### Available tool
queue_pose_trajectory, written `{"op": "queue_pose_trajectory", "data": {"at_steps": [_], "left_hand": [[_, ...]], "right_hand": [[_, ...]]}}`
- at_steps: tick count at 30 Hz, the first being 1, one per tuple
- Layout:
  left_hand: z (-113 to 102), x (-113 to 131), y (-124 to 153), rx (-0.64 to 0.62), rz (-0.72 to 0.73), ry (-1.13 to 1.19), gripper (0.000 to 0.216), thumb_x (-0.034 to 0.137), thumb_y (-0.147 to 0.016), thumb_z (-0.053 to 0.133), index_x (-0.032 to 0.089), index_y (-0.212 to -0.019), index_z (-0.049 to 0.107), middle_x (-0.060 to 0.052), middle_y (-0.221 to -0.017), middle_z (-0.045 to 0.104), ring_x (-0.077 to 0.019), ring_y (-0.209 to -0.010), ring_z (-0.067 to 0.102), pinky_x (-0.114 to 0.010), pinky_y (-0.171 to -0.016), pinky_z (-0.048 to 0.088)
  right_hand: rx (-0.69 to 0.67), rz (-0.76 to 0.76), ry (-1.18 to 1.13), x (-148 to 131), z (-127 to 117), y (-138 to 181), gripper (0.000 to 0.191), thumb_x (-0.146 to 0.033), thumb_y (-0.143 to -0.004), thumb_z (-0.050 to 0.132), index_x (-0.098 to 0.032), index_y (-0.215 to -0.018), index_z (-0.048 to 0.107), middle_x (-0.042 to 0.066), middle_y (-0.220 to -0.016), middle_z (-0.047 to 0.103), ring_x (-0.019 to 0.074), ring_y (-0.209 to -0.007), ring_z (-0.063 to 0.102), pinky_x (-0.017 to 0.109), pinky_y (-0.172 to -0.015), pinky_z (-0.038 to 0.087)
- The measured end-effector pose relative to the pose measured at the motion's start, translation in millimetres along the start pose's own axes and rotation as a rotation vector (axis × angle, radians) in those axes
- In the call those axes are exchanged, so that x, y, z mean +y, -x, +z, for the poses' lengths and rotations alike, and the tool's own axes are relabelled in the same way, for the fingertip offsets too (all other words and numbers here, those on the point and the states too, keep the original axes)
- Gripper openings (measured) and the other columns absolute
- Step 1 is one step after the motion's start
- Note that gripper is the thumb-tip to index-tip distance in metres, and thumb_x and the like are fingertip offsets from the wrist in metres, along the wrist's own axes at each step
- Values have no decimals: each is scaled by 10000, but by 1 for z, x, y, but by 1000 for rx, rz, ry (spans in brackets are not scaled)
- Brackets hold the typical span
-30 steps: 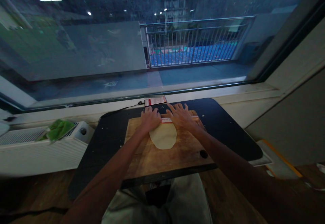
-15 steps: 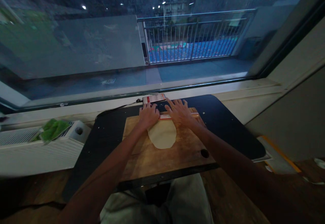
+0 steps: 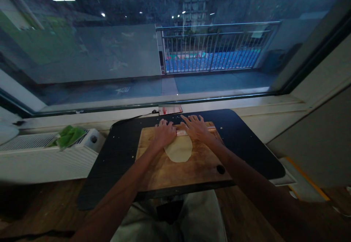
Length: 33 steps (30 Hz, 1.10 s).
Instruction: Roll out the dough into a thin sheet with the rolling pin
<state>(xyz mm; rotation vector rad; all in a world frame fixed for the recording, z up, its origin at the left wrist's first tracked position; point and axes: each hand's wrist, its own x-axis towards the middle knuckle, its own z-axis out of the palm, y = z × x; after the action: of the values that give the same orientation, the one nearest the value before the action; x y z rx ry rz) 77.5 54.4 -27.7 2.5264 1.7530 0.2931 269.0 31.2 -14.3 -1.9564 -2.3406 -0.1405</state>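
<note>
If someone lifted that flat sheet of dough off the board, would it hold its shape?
Probably not: the dough is rolled thin, so it would likely droop and stretch. It may also cling to the wooden board.

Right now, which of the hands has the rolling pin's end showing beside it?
The right hand: the rolling pin pokes out past it; the left hand covers its end.

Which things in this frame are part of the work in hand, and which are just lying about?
In use: left hand and right hand, both flat on the rolling pin; dough; wooden board; black table.
Lying about: phone and cable at the table's far edge; green cloth on the radiator, left.
</note>
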Motion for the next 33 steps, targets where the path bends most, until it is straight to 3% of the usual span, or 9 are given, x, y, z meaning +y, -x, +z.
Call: {"op": "queue_pose_trajectory", "data": {"at_steps": [4, 7, 9, 12, 15, 18, 25, 29, 33], "left_hand": [[10, 6, 37, 183, 37, 22, 436, 282, -1150, 378, 142, -1319, 755, -231, -1610, 642, -413, -1666, 412, -675, -1322, 367], [18, 2, 59, 199, 128, 63, 448, 304, -1176, 350, 152, -1313, 748, -207, -1671, 607, -404, -1676, 413, -693, -1346, 334], [22, -5, 68, 190, 183, 100, 455, 302, -1187, 339, 150, -1415, 702, -188, -1679, 606, -368, -1683, 411, -657, -1363, 334], [23, -16, 72, 170, 226, 131, 443, 307, -1190, 365, 152, -1502, 638, -178, -1648, 628, -339, -1657, 441, -621, -1363, 351], [19, -24, 71, 139, 226, 112, 359, 312, -1177, 433, 172, -1387, 687, -165, -1538, 696, -346, -1567, 524, -642, -1347, 355], [14, -29, 73, 143, 217, 87, 307, 307, -1169, 459, 185, -1285, 715, -163, -1455, 723, -335, -1477, 582, -629, -1326, 378], [4, -47, 102, 170, 171, 54, 318, 330, -1168, 437, 201, -1258, 715, -159, -1468, 701, -340, -1495, 555, -616, -1331, 364], [-3, -48, 112, 170, 120, 73, 367, 347, -1178, 382, 195, -1227, 712, -157, -1416, 712, -328, -1442, 574, -579, -1307, 389], [-13, -48, 106, 142, 108, 201, 351, 307, -1151, 412, 229, -1241, 743, -128, -1382, 745, -306, -1350, 628, -520, -1235, 458]], "right_hand": [[73, -52, -21, -5, 7, 24, 558, -352, -1205, 374, -245, -1746, 458, 169, -1621, 653, 360, -1571, 495, 622, -1320, 302], [88, -125, -39, -3, 4, 39, 543, -333, -1203, 361, -248, -1723, 488, 134, -1647, 638, 334, -1584, 481, 578, -1326, 321], [57, -99, -25, 2, -1, 45, 505, -323, -1201, 356, -225, -1637, 591, 145, -1597, 670, 325, -1511, 547, 523, -1274, 395], [20, 74, 26, 11, -9, 48, 468, -326, -1194, 372, -156, -1402, 755, 205, -1440, 741, 333, -1346, 656, 485, -1171, 474], [-8, 125, 31, 14, -10, 47, 497, -321, -1194, 359, -130, -1232, 817, 220, -1295, 800, 323, -1215, 731, 463, -1118, 505], [-20, 121, 3, 10, -6, 46, 507, -319, -1194, 359, -148, -1200, 836, 219, -1215, 831, 312, -1101, 777, 440, -1043, 544], [-20, 23, -13, -13, -5, 28, 510, -356, -1209, 347, -167, -1194, 820, 191, -1184, 833, 302, -1101, 764, 402, -1001, 538], [51, -113, -28, -19, -5, 6, 406, -320, -1203, 386, -166, -1251, 759, 157, -1235, 793, 286, -1202, 687, 377, -1038, 485], [70, -311, -80, -13, 0, 1, 404, -360, -1199, 422, -167, -1229, 776, 159, -1235, 759, 298, -1190, 653, 433, -1080, 454]]}}
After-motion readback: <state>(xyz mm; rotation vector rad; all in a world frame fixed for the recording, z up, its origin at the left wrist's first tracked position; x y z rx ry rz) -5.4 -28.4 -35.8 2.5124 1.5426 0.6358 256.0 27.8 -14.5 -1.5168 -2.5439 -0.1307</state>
